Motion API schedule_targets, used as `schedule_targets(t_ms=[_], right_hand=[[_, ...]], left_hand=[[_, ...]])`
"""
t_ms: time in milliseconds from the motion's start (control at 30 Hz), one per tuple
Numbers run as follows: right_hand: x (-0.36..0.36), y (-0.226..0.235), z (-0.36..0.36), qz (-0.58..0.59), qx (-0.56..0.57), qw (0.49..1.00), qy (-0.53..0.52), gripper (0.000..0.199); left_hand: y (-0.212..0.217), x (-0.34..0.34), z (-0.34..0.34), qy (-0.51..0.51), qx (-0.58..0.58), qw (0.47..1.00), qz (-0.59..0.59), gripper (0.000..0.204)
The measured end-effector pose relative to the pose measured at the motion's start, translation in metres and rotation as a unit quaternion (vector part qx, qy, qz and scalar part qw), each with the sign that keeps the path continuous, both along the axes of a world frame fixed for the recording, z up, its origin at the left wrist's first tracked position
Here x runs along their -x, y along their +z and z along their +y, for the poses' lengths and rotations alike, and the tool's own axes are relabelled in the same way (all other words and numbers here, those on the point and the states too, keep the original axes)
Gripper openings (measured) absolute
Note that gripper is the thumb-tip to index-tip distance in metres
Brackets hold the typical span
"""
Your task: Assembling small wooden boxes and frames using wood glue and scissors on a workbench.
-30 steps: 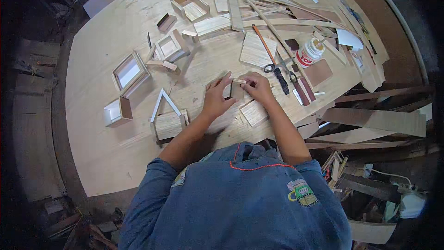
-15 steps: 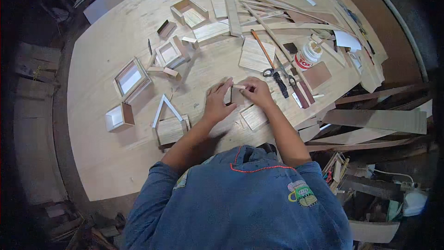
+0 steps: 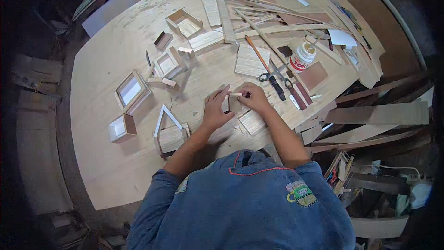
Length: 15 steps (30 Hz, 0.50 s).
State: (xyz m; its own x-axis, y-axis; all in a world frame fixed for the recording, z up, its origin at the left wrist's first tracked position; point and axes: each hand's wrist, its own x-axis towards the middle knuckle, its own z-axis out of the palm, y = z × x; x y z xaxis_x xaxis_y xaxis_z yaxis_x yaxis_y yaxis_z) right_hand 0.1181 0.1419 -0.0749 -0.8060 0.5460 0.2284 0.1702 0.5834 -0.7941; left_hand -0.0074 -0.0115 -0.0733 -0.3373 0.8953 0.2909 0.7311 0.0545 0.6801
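A small wooden box-like piece [image 3: 234, 106] stands on the table between my hands, with a thin pale wood strip [image 3: 236, 94] along its far top edge. My left hand [image 3: 216, 110] grips its left side, fingers held together at the far corner and the thumb toward the near side. On the right, my right hand [image 3: 254, 99] pinches the strip's end and the corner with thumb and forefinger. Fingers hide part of the piece. Just nearer than my right hand lies a flat wooden panel [image 3: 252, 121]. A small house-shaped wooden frame [image 3: 171, 140] is beside my left forearm.
Small wooden boxes [image 3: 185, 22] and frames [image 3: 131, 89] stand to the left. Scissors [image 3: 279, 75], a pencil [image 3: 257, 52] and an open white glue jar [image 3: 303, 57] lie at right. Long wood strips [image 3: 263, 34] cover the far right; scrap boards [image 3: 379, 114] sit beyond the right edge.
The whole view has shifted slightly, with the far table items higher in the picture and the near ones lower. Both hands stay on the small wooden piece; the right fingers have moved slightly along its top.
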Motion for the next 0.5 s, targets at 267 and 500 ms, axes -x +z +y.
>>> schedule_targets(t_ms=[267,500], right_hand=[[-0.0008,-0.0011,-0.0018,0.008,0.007,1.0,0.009,0.023],[-0.0021,0.0071,-0.0026,-0.027,0.007,1.0,0.007,0.029]], left_hand=[[-0.0017,0.0011,0.0018,0.0,0.011,1.0,0.015,0.094],[0.0,0.0008,0.0014,0.002,0.015,1.0,-0.002,0.098]])
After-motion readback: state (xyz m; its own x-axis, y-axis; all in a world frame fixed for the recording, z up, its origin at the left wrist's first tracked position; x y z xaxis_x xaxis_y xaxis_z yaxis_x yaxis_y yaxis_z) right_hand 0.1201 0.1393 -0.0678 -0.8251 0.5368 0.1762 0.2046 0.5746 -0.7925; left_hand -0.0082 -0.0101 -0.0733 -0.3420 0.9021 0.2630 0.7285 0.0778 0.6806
